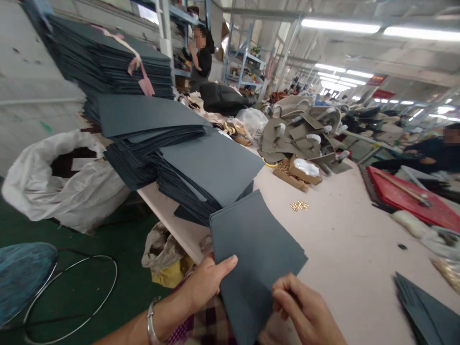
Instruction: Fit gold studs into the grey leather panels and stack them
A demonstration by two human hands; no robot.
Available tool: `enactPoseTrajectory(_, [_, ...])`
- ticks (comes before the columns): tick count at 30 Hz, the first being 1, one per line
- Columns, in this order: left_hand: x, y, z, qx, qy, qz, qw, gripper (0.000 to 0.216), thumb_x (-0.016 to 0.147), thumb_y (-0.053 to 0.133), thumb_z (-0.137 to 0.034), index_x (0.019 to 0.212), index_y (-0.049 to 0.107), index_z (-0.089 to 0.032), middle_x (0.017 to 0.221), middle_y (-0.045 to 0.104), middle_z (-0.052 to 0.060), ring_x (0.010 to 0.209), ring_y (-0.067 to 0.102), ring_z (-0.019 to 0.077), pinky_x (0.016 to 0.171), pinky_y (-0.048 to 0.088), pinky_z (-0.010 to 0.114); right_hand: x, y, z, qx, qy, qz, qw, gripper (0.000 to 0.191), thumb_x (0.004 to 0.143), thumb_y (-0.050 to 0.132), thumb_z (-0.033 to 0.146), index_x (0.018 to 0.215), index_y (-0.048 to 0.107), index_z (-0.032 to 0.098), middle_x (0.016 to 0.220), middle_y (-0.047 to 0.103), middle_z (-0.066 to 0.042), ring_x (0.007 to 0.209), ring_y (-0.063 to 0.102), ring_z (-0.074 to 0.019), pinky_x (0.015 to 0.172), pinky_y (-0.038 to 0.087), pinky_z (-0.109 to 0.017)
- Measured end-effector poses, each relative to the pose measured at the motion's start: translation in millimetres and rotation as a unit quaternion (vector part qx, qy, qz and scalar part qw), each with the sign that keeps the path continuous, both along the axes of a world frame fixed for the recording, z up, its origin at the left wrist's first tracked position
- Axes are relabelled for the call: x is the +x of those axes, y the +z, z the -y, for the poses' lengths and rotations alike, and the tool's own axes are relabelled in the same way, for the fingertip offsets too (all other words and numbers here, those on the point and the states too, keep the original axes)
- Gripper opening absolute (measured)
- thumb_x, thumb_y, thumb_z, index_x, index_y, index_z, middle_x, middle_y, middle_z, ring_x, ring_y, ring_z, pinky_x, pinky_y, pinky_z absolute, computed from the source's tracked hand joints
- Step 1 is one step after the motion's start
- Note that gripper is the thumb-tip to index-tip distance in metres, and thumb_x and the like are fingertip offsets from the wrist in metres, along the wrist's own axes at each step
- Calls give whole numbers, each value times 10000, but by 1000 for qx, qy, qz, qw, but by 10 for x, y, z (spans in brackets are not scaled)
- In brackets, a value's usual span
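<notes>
A thin stack of dark blue-grey sheets, leather-like and cut to shape, is held over the near edge of the table. My left hand grips its left side, thumb flat on top and fingers hidden underneath. At the lower right edge my right hand is closed, thumb and curled fingertips pinching the sheets' border. Just beyond, a taller pile of like sheets lies on the pale table. More piled sheets rise behind it to the left.
Small gold metal pieces lie mid-table near a cardboard box of fittings. Olive bag parts are heaped behind. Right: a hammer on a red slab, more dark sheets. Left: a white sack and a stool. Two people are farther off.
</notes>
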State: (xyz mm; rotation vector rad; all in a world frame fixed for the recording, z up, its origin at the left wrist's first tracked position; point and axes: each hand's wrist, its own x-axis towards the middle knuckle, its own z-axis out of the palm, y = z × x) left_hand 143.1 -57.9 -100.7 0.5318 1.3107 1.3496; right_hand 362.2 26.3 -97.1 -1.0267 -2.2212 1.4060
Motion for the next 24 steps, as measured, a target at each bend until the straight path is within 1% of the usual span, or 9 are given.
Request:
enactPoseTrajectory(3, [87,-24,-36,-35,-54,29,998,453,788,678,-492,1102,654,-167,873,722,72,766,645,235,629,509,310,-109,-32,-101,-31,-104,-39,993,330,913,523,482,837,621,176,676,642,-16,620,618,-140,608,517,-238])
enactPoseTrajectory(5, [101,-36,-57,-51,-62,11,997,471,817,632,-527,1111,632,-158,890,710,76,715,626,199,570,482,266,-201,-107,-154,-85,-119,-59,988,318,878,586,475,872,632,160,706,668,-25,630,631,-141,629,528,-253])
enactPoseTrajectory(8, [32,-44,-41,-52,-49,-86,994,494,850,572,-568,1138,601,-168,827,681,42,606,568,148,480,404,216,-282,-226,-206,-158,-135,-88,974,353,817,659,495,871,636,146,692,683,-28,592,638,-141,607,539,-266])
enactPoseTrajectory(10, [-45,-50,20,-22,-11,-172,985,531,859,578,-534,1267,528,-198,965,677,48,680,592,156,562,458,239,-284,-282,-221,-172,-146,-94,970,375,803,673,512,868,633,144,678,682,-27,575,640,-140,594,542,-265])
enactPoseTrajectory(13, [-126,-75,176,-15,30,-309,951,601,856,604,-469,1389,446,-242,1205,609,62,876,616,200,816,491,316,-253,-324,-220,-155,-141,-86,974,364,828,653,509,889,635,151,698,682,-24,597,646,-134,613,542,-253])
enactPoseTrajectory(15, [-139,-96,273,-29,11,-388,921,550,864,594,-452,1362,497,-240,1185,603,60,868,609,205,855,476,333,-240,-329,-211,-146,-136,-79,977,354,844,636,509,903,634,159,703,676,-14,599,642,-125,613,534,-239])
enactPoseTrajectory(18, [-161,-108,309,-37,2,-459,888,583,884,568,-425,1415,426,-233,1097,597,40,624,531,133,730,479,305,-248,-316,-198,-142,-134,-65,979,354,850,622,515,906,632,165,697,663,-4,581,626,-116,593,522,-228])
enactPoseTrajectory(20, [-226,-94,240,-49,12,-483,874,592,894,547,-429,1433,391,-240,1031,595,17,536,455,109,660,461,291,-257,-308,-194,-140,-136,-56,979,365,844,624,522,910,632,163,696,658,-6,572,620,-118,585,520,-232])
enactPoseTrajectory(24, [-446,-24,5,-64,-9,-529,846,549,879,545,-472,1354,485,-202,894,607,5,736,575,176,742,452,307,-257,-315,-192,-139,-135,-55,980,380,834,625,534,915,627,163,690,654,-8,571,621,-123,582,522,-234])
